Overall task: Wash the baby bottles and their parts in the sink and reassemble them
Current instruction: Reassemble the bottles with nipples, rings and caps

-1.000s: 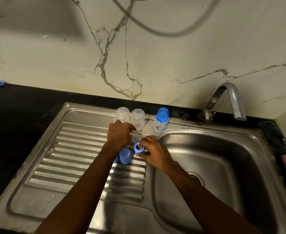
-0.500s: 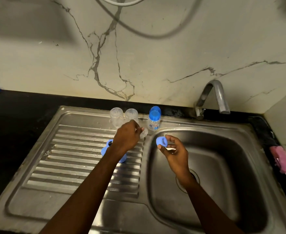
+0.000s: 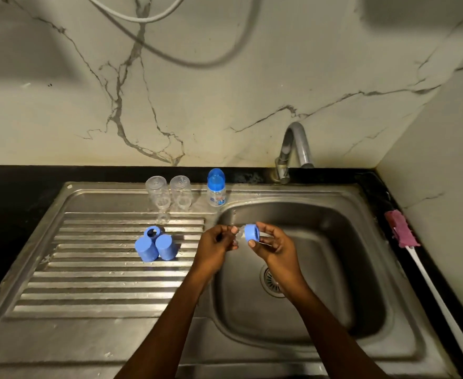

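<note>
Brushed steel sink [image 3: 334, 198], clear plastic bottles [image 3: 156, 191], matt blue plastic caps [image 3: 146, 248], veined marble wall [image 3: 224, 105].

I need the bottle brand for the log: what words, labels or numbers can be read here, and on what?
Capped bottle on the sink rim: blue print on its clear body, too small and blurred to read.
Blue collar in the right hand, clear teat in the left hand: no text visible.
Nothing else in view shows readable text.

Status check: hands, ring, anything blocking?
Right hand holds blue ring over sink basin. Left hand pinches clear teat at the ring. Nothing else between the hands.
</note>
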